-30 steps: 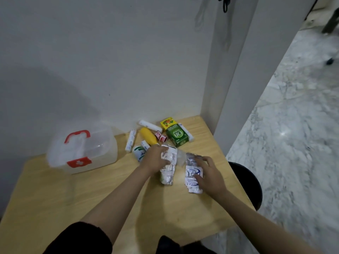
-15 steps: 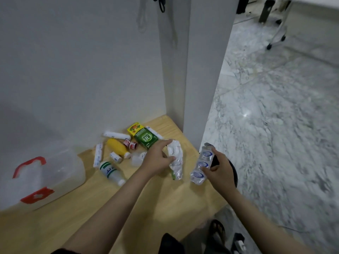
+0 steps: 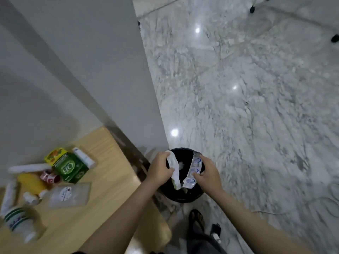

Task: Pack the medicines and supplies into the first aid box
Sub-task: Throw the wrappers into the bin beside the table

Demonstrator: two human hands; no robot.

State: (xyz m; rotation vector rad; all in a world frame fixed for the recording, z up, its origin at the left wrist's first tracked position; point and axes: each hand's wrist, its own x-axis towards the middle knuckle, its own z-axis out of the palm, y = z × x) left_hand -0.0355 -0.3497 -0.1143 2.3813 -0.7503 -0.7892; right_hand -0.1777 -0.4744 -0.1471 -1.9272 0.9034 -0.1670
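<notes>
Both hands held out over a black bin [image 3: 183, 196] standing on the marble floor [image 3: 256, 107], just past the edge of the wooden table [image 3: 110, 162]. Left hand [image 3: 159, 171] closed around a crumpled silver blister strip [image 3: 174, 169], the strip hanging down from the fist toward the inside of the bin. Right hand [image 3: 208, 176] clamped on a second blister strip with blue printing [image 3: 193, 171], tilted, its lower end near the lower end of the first strip. Hard to tell if the two strips touch each other.

Remaining supplies lying on the table at the left, well apart from the hands. Green box [image 3: 70, 166] marked "OB" beside a yellow box [image 3: 55, 154], with a white tube [image 3: 83, 156] just behind the green box. Red and white small roll [image 3: 49, 176] in front of the green box, next to a yellow bottle [image 3: 32, 182]. Long white tube [image 3: 27, 167] behind the yellow bottle. Clear plastic pouch with a round label [image 3: 69, 194] flat on the wood, nearer to the table edge. White bottle with green stripes [image 3: 18, 222] lying on its side at the lower left, blurred. Another white tube [image 3: 9, 197] at the far left edge.

First aid box not visible in the head view. Foot in a dark sandal [image 3: 197, 219] on the floor below the bin
</notes>
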